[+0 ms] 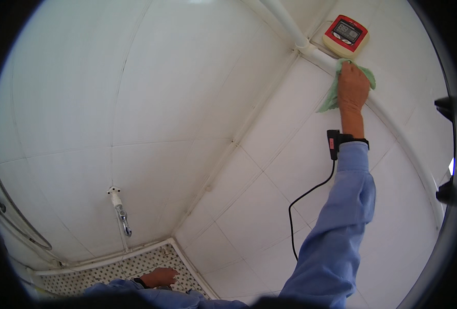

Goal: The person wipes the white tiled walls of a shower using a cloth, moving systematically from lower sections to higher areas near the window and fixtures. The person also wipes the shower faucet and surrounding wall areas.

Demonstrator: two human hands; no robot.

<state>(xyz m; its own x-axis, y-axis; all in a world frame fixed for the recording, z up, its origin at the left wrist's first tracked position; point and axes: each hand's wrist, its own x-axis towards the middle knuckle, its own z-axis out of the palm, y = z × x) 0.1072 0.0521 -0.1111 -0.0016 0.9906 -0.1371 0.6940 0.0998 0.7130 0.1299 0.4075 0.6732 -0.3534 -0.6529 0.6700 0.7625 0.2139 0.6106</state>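
My right hand (352, 87) is closed on a green cloth (330, 98) and presses it round a white pipe (323, 61) that runs along the tiled wall. Just above the cloth, a red and cream control unit (346, 36) with a small display is fixed to the wall. A black device (332, 145) with a cable is strapped at my right wrist, over the end of a blue sleeve. Low in the view, my left hand (160, 277) hangs over the dotted floor; its fingers are partly bent, and whether it holds anything is unclear.
A chrome tap (124, 222) juts from the left wall (70, 174) near the floor. At the far left hangs a metal shower hose (18, 214). The floor (108, 272) has dotted tiles with a white edging. A second pipe (284, 19) meets the first at the corner.
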